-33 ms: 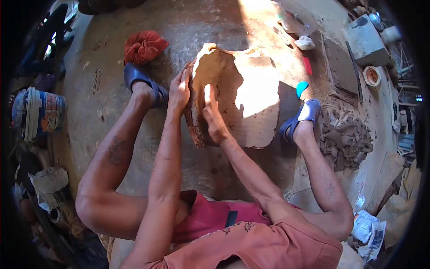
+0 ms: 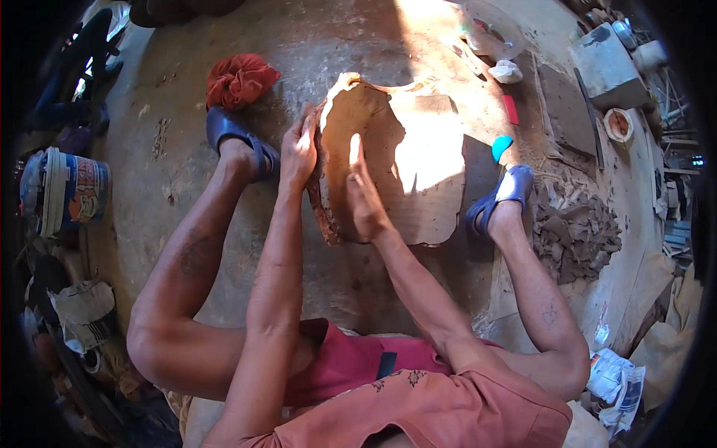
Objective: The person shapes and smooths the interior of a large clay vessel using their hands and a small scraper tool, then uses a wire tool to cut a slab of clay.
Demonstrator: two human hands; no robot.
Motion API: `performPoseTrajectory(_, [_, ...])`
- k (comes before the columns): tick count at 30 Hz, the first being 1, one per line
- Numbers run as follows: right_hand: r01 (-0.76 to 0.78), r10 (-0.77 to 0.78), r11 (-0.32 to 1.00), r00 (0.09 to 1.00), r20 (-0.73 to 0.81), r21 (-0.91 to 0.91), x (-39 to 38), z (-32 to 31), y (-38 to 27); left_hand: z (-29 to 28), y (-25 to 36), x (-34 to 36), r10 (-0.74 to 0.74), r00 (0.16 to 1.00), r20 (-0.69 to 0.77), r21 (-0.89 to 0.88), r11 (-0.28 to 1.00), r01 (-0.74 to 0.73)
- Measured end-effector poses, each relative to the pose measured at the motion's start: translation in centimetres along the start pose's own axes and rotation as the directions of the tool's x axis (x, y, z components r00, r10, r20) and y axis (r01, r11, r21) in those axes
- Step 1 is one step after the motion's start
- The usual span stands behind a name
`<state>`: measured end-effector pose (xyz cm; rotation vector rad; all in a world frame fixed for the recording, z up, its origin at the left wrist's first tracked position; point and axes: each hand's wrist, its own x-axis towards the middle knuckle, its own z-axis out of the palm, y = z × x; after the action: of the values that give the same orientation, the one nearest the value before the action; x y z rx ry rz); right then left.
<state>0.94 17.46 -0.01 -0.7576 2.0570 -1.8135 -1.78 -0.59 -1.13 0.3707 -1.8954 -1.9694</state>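
Between my feet stands a wide, hollow piece that looks like a clay-lined mould (image 2: 377, 160), with a smooth brown inside and a rough, crusted rim. Sunlight falls on its right half. My left hand (image 2: 300, 149) grips the outer left wall, its fingers against the edge; part of the grip is hidden. Inside, my right hand (image 2: 366, 198) rests near the left wall with its fingers stretched out together, holding nothing. Whether its palm presses on the clay or only skims it, I cannot tell.
A red cloth bundle (image 2: 240, 81) lies beyond my left foot. Near my right foot are a teal curved scraper (image 2: 502, 148), a red flat piece (image 2: 511, 110) and a heap of grey clay scraps (image 2: 579, 235). A grey slab (image 2: 567, 108) lies farther right; a bucket (image 2: 75, 190) stands left.
My right hand has moved slightly right, away from the left wall, and its fingers are straighter and closer together. The left hand and the mould stay in place.
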Motion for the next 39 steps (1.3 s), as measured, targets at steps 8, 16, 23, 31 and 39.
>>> performPoseTrajectory(8, [0.244,-0.416,0.848,0.856,-0.307,-0.470,-0.8,-20.2,-6.2,11.6,6.4,-5.5,0.271,0.959,-0.087,0.131,0.957,-0.259])
performPoseTrajectory(16, [0.042,0.116,0.928,0.912,0.395,-0.370,-1.6,-19.7,-7.6,18.4,-1.8,-9.4,0.253,0.898,0.360,0.223,0.911,-0.346])
performPoseTrajectory(23, [-0.006,0.001,1.000,0.982,-0.191,-0.024,-2.8,-16.2,-2.7,20.5,-4.1,-8.2,0.223,0.921,0.320,0.595,0.709,-0.378])
performPoseTrajectory(31, [-0.223,0.227,0.974,0.958,-0.177,0.042,-3.4,-15.3,0.8,17.6,-6.3,-4.3,-0.109,0.960,0.258,0.816,0.557,-0.156])
performPoseTrajectory(39, [-0.129,0.169,0.981,0.932,-0.321,0.142,-4.1,-17.0,3.8,21.0,-6.4,-4.9,0.188,0.965,0.184,0.955,0.199,-0.221])
